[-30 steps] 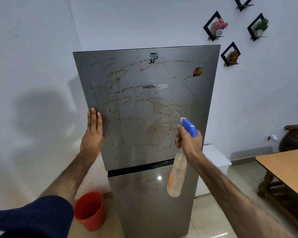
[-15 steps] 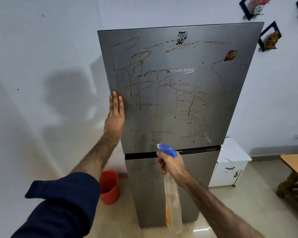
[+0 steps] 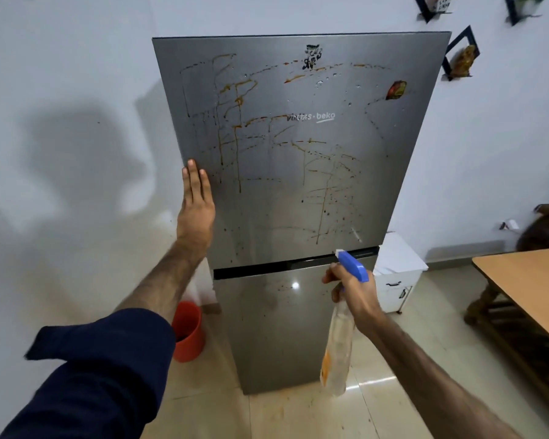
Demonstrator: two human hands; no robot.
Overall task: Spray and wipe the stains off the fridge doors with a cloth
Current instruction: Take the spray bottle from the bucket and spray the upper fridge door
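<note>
This is a room in a home. A steel two-door fridge [image 3: 298, 185] stands at twelve o'clock against a plain white wall [image 3: 61, 106], its upper door streaked with brown stains [image 3: 235, 128]. At one to two o'clock, small black diamond-shaped wall shelves [image 3: 460, 55] hold little ornaments. A wooden table with a light tabletop [image 3: 526, 280] stands at three o'clock on turned legs, and a low white cabinet [image 3: 396, 267] sits just beside the fridge. A red bucket [image 3: 187, 331] rests on the glossy tiled floor [image 3: 409, 359] at about seven o'clock of the fridge.
</note>
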